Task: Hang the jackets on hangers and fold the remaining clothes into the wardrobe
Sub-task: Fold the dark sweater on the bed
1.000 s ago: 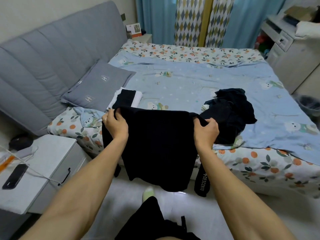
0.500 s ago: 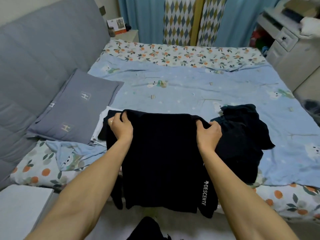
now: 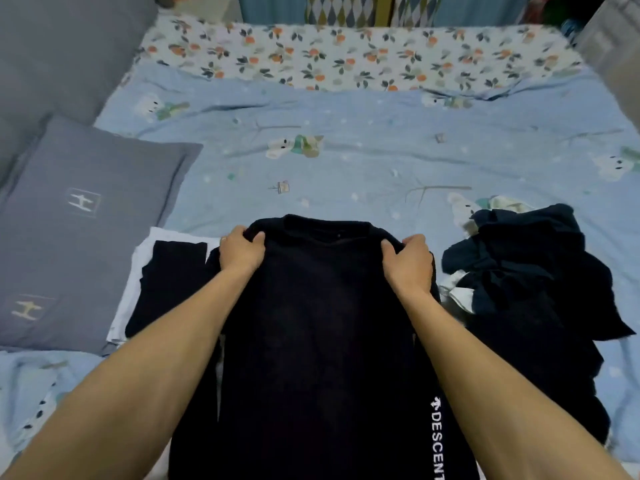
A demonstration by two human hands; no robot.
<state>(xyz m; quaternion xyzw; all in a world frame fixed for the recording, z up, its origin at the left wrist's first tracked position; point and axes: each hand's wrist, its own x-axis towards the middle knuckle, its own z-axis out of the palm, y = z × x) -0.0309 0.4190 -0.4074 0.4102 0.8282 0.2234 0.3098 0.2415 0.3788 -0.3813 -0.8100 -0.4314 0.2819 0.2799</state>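
A black long-sleeved top (image 3: 318, 334) lies spread on the near part of the bed, neckline away from me, white lettering running down its right sleeve. My left hand (image 3: 240, 252) grips its left shoulder and my right hand (image 3: 408, 263) grips its right shoulder. Left of it sits a folded stack (image 3: 166, 271) of black and white clothes. To the right lies a crumpled heap of dark clothes (image 3: 530, 271).
A light blue quilt (image 3: 346, 161) with cartoon prints covers the bed over a floral sheet (image 3: 346, 57). A grey pillow (image 3: 79, 220) leans at the left against the grey padded headboard (image 3: 52, 46). Curtains (image 3: 346, 8) hang behind the bed.
The black top hung in front of the bed edge a second ago; both hands have carried it forward and laid it on the quilt. My view has moved closer over the bed.
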